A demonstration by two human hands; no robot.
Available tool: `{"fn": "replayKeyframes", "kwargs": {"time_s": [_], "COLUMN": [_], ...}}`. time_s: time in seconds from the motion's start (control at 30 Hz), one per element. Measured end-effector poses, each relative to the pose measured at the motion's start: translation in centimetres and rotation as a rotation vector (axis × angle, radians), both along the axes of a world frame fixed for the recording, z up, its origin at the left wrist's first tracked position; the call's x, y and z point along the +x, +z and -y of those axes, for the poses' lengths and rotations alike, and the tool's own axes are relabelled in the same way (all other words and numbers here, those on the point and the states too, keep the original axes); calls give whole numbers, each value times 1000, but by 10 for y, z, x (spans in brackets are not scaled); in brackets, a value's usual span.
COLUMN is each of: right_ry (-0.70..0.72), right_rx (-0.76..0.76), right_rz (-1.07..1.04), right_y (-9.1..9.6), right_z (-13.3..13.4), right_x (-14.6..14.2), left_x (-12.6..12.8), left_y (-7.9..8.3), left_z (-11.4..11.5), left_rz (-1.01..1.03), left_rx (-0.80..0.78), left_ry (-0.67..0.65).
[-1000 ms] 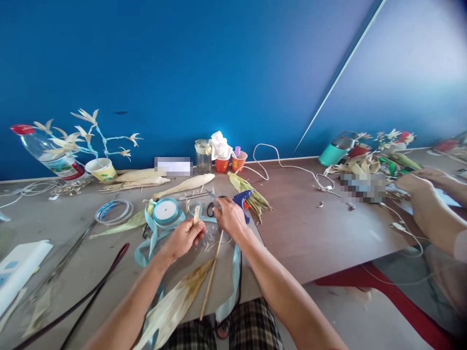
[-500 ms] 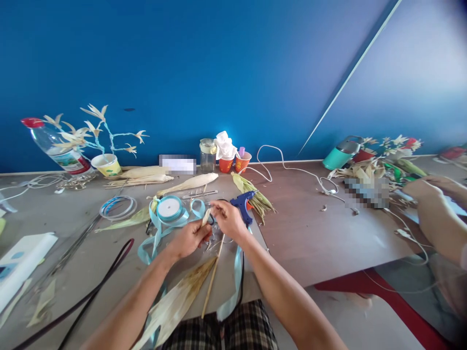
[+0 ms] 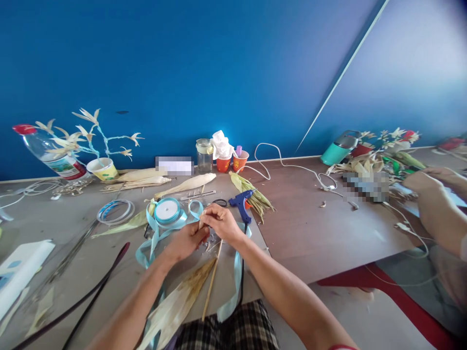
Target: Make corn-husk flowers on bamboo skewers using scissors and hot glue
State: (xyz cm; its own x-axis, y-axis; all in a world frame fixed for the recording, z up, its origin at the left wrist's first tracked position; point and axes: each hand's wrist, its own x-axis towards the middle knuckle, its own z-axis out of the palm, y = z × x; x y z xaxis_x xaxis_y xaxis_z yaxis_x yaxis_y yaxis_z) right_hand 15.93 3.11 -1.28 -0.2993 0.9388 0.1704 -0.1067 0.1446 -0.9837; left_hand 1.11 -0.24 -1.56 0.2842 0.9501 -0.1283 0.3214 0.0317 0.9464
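My left hand (image 3: pixel 187 241) is closed around a small pale corn husk strip (image 3: pixel 201 224), most of it hidden by my fingers. The fingertips of my right hand (image 3: pixel 223 224) pinch that strip's upper end, so both hands meet over the table. Just beyond my right hand lies a blue glue gun (image 3: pixel 241 201). A spool of light blue ribbon (image 3: pixel 168 210) is on the far side of my left hand, its loose ribbon trailing around. Below my hands are a thin wooden stick (image 3: pixel 212 282) and a large dried husk (image 3: pixel 182 304) with a brown tip.
Dried husks (image 3: pixel 188 184), a jar (image 3: pixel 205 156) and red paper cups (image 3: pixel 223 164) line the wall side. At left stand a husk-flower branch in a yellow cup (image 3: pixel 102 170), a bottle (image 3: pixel 60 158) and tape rolls (image 3: pixel 116 212). Another person's arm (image 3: pixel 434 204) is at right.
My right hand has come down and left onto the husk strip, which showed above my left fingers before and is now mostly covered. The camera view has shifted slightly.
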Motion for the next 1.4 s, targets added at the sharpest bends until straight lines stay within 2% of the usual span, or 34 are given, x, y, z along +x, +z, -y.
{"fn": "replayKeyframes", "kwargs": {"time_s": [0.1,0.2,0.23,0.33,0.4,0.5,0.6,0.7,0.77,0.9,1.0,1.1,1.2,1.3,1.4], "right_ry": [-105,-184,-186,-175,-180,-179,-172,-171,-170,-106,-39,21,59,92,113], "right_rx": [-88,-137,-150,-182,-184,-189,-199,-214,-231,-295,-341,-359,-334,-294,-269], "right_rz": [-81,-151,-168,-199,-203,-200,-208,-235,-268,-398,-501,-563,-596,-618,-617], "right_y": [-4,-5,-5,-7,-9,-9,-6,-4,-3,-1,0,2,5,8,12], "right_z": [-6,-11,-12,-14,-14,-14,-14,-13,-12,-12,-12,-12,-10,-8,-8], "right_x": [1,4,4,3,2,1,2,3,4,5,5,6,7,10,12], "left_x": [-9,-23,-27,-32,-29,-23,-21,-26,-31,-39,-40,-35,-27,-18,-11], "left_y": [-1,-4,-6,-12,-14,-17,-19,-20,-18,-13,-10,-7,-1,1,-2], "left_z": [-5,-14,-16,-20,-19,-17,-17,-20,-22,-26,-27,-25,-20,-16,-13], "left_rz": [-93,-266,-348,-676,-835,-974,-1006,-937,-830,-450,-95,208,380,476,445], "left_rx": [182,438,495,525,511,502,490,448,395,343,314,247,158,81,58], "left_ry": [113,395,428,448,415,364,344,365,431,584,637,616,541,469,438]}}
